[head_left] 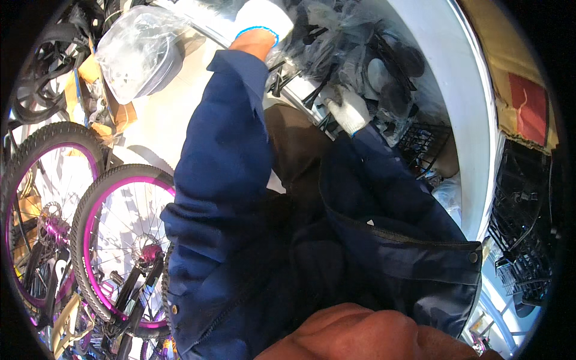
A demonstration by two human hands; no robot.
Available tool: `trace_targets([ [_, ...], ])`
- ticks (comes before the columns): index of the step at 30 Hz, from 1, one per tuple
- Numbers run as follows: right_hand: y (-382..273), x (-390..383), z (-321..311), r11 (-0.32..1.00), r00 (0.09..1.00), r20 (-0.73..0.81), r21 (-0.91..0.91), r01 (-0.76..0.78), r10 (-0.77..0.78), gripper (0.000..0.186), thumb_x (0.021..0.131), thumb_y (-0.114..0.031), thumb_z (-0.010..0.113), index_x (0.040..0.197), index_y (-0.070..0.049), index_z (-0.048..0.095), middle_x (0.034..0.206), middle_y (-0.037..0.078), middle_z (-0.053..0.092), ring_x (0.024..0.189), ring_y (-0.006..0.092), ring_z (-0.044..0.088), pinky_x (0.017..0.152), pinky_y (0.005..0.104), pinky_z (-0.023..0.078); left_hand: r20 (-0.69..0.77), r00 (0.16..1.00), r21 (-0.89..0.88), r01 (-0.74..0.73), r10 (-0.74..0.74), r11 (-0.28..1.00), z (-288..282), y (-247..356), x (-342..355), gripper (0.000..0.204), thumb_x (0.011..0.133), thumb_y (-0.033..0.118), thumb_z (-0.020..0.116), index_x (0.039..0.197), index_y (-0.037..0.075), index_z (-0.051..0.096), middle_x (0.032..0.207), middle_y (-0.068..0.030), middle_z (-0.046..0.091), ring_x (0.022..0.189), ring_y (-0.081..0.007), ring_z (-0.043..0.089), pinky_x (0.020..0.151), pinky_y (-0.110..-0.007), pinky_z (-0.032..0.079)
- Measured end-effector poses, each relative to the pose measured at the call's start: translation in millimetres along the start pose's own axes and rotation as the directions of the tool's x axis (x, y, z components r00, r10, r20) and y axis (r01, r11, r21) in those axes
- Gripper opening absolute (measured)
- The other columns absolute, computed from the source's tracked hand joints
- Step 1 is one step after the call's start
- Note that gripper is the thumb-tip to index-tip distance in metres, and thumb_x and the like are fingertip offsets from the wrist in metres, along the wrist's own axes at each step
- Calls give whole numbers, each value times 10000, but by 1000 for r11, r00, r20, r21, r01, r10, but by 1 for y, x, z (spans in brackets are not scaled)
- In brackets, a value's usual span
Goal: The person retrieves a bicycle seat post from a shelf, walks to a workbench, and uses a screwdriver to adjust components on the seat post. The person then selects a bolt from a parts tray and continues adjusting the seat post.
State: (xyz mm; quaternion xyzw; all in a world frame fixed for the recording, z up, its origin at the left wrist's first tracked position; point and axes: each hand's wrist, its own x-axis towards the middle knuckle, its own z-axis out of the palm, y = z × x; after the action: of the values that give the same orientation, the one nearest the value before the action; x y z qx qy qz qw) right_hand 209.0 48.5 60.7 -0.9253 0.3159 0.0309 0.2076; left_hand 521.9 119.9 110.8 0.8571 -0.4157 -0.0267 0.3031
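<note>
Both my arms wear dark blue jacket sleeves and white knit gloves. My left hand (261, 19) reaches far up to the top of the view, into a heap of clear plastic-wrapped black parts (336, 42); whether it grips anything I cannot tell. My right hand (348, 108) lies lower, at the edge of the same heap inside a large white bin (462, 90). Its fingers curl against a black part in plastic wrap (384, 90); the grip is not clear.
Two bicycle wheels with purple rims (120, 240) and black tyres stand at the lower left. A clear plastic bag over a grey part (141, 51) sits at upper left. Black wire baskets (522, 228) are at the right, and cardboard with a red patch (528, 102) is behind them.
</note>
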Motion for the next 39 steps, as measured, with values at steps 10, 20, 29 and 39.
trace_targets([
  [10, 2, 49, -38, 789, 982, 178, -595, 151, -54, 472, 952, -350, 664, 1389, -172, 672, 1488, 121, 559, 1399, 387, 504, 1059, 530, 475, 236, 971, -69, -22, 38, 997, 141, 23, 3, 462, 883, 422, 734, 1199, 85, 750, 1146, -217, 756, 1086, -405, 728, 940, -499, 587],
  [20, 82, 26, -61, 739, 970, -99, -667, 101, -222, 285, 931, -141, 611, 1172, -127, 762, 1345, 98, 677, 1279, 324, 613, 1010, 430, 533, 254, 965, -5, 72, -69, 997, 180, 17, 7, 379, 884, 365, 675, 1112, 91, 802, 1118, -224, 764, 1059, -406, 737, 903, -499, 585],
  [29, 153, -62, -108, 742, 979, -142, -639, -203, 146, 347, 1001, -121, 525, 1292, -73, 708, 1472, 221, 550, 1288, 427, 579, 1089, 473, 495, 353, 936, -212, 84, -4, 974, 151, 43, -32, 605, 926, 578, 614, 1136, 33, 773, 1141, -257, 743, 1085, -419, 721, 918, -489, 575],
  [39, 113, -118, -57, 936, 807, -475, 170, -308, 352, 423, 962, -104, 515, 1339, -24, 687, 1361, 207, 676, 1258, 353, 646, 1076, 392, 485, 588, 801, -375, 394, -113, 839, 146, 169, -125, 526, 911, 413, 663, 1036, -96, 708, 977, -333, 730, 955, -474, 731, 870, -507, 590],
])
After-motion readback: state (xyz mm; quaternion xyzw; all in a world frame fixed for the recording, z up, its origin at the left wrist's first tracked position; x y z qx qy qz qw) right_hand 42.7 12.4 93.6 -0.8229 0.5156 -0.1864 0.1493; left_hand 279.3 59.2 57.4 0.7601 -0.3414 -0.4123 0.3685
